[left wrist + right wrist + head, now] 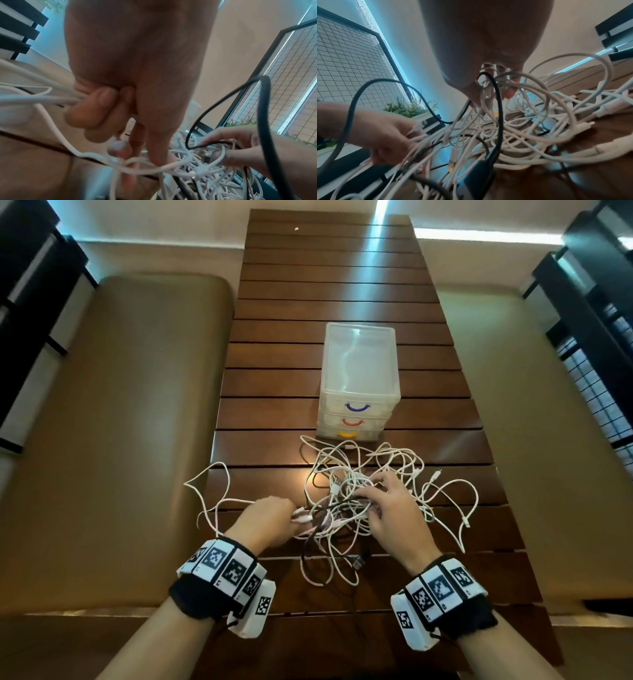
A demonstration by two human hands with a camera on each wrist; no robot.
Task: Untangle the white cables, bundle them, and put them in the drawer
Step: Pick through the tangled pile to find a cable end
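Observation:
A tangle of white cables [363, 474] lies on the slatted wooden table [325, 302], with a black cable [307, 546] mixed in. My left hand [291, 517] grips white cable strands at the tangle's left side; in the left wrist view its fingers [96, 108] curl round a white cable [51, 100]. My right hand [370, 494] sits on the middle of the tangle, fingers curled into the strands [489, 86]. Behind the tangle stands a clear plastic drawer unit [359, 364] with three closed drawers.
One white cable loop [205, 491] hangs over the table's left edge. A black USB plug [358, 563] lies near the front. Tan padded benches [120, 422] flank the table on both sides. The black cable arcs up between my hands [264, 108].

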